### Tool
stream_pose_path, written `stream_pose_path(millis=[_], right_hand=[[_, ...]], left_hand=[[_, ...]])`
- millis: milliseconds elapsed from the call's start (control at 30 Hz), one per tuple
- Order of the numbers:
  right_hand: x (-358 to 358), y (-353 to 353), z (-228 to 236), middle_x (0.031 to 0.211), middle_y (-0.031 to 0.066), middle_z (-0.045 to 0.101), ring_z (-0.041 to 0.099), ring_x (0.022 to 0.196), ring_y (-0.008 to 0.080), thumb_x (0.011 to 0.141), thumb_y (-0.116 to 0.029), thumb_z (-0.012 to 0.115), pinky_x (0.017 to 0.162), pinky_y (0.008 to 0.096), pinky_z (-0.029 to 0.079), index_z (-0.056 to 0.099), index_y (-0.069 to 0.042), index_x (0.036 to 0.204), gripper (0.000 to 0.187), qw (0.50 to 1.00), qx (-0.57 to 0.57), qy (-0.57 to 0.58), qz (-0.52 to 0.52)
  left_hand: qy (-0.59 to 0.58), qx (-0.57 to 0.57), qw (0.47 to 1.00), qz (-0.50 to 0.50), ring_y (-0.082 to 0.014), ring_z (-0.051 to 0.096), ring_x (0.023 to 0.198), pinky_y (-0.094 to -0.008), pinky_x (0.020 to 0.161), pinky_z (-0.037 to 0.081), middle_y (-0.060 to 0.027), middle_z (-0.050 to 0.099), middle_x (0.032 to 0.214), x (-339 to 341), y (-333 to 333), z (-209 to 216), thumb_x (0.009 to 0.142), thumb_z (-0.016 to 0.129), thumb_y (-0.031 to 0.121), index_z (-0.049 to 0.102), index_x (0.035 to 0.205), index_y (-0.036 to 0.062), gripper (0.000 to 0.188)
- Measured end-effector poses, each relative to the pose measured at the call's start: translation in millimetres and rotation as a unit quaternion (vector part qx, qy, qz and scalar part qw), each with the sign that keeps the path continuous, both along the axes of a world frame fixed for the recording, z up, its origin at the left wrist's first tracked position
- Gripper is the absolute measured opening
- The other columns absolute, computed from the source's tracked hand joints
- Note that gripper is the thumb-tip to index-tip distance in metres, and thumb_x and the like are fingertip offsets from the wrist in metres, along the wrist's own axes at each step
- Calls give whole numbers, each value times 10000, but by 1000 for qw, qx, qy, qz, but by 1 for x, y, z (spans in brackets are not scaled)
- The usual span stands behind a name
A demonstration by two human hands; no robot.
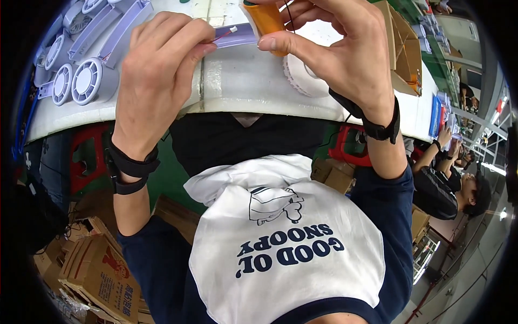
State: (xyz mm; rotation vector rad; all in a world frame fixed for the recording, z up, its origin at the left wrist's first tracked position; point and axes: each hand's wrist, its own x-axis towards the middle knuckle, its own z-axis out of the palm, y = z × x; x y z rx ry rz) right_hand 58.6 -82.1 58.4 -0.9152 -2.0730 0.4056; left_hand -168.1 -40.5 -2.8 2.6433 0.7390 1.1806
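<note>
My left hand point(156, 70) is closed, its thumb and forefinger pinched together. A thin red and dark wire with a small white plug point(233, 29) sticks out from those fingertips. My right hand point(345, 48) grips a shiny orange, rounded piece point(268, 24) between thumb and fingers; its kind cannot be made out, and its top runs out of view. A dark thin cord passes beside its fingers. Between the two hands lies a lavender plastic strip point(237, 39); whether either hand holds it is unclear. Under my right hand, partly hidden, rests a white round part with a notched rim point(299, 78).
Several lavender fan units with round grilles point(87, 81) lie at the left of the white table point(243, 94). An open cardboard box point(406, 51) stands at the right. Red stools point(350, 146) and cartons point(102, 275) are below. Another person point(450, 189) sits at the far right.
</note>
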Motion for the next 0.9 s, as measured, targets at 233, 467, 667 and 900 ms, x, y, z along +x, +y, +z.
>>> stream_pose_path(millis=[233,467,667,900], right_hand=[[-6,-7,37,957,89,699,676,803,153,760,-109,822,700,258,559,697,-23,1071,346,987,-69,37,-141],[-14,0,24,907,94,688,670,777,185,757,-71,808,679,279,546,700,-33,1047,311,982,-160,-82,-55],[-18,-1,30,902,110,681,668,774,217,748,-50,794,674,302,537,697,-37,1038,306,984,-136,-104,-42],[-9,3,-1,896,124,632,638,785,291,749,-16,754,696,353,516,662,-62,1037,306,971,77,-227,17]], left_hand=[[-30,-144,989,3,-270,615,754,-322,693,486,-112,615,848,11,-9,8,862,658,-21,609,940,-14,92],[-45,-177,983,18,-263,607,750,-321,697,484,-121,607,848,8,-5,2,897,625,-9,587,980,-25,92],[-53,-188,981,4,-264,601,758,-325,707,481,-123,602,858,11,0,-1,896,620,-13,570,987,-28,105],[-88,-288,953,43,-314,562,689,-341,629,425,-172,564,773,20,-12,33,777,635,-40,529,813,-47,113]])
